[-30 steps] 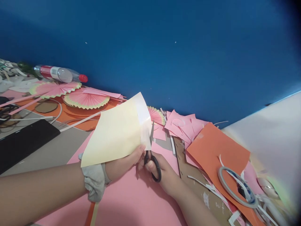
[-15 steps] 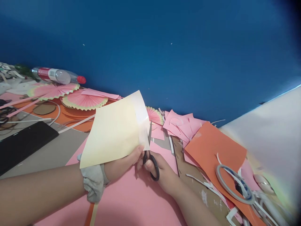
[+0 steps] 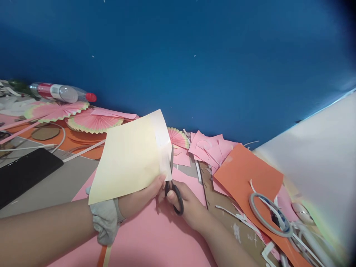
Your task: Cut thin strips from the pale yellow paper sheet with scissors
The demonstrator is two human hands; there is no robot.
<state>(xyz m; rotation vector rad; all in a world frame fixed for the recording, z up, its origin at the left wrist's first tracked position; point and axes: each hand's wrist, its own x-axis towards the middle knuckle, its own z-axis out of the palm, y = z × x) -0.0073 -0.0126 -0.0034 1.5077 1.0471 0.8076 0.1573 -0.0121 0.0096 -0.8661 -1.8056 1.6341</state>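
My left hand (image 3: 143, 194) grips the lower edge of a pale yellow sheet of paper (image 3: 128, 159), its thumb on top near the right corner. A whitish strip, perhaps tape backing, runs along the sheet's right side. In my right hand (image 3: 187, 202) are black-handled scissors (image 3: 180, 202), thumb through one loop. One blade shows upright along the paper's right edge; the other is hidden, apparently behind the sheet. Both hands nearly touch. Beneath them lies a large pink sheet (image 3: 155, 237).
Pink pleated paper fans (image 3: 97, 120) and a plastic bottle (image 3: 61, 92) lie along the blue wall. On the left rests a black phone-like slab (image 3: 30, 172). Orange paper (image 3: 247, 170), a tape roll (image 3: 253, 207) and pink scraps (image 3: 205, 144) are on the right.
The whole view has shifted slightly, so everything sits a little further left and lower. Hands, paper and scissors keep almost the same arrangement.
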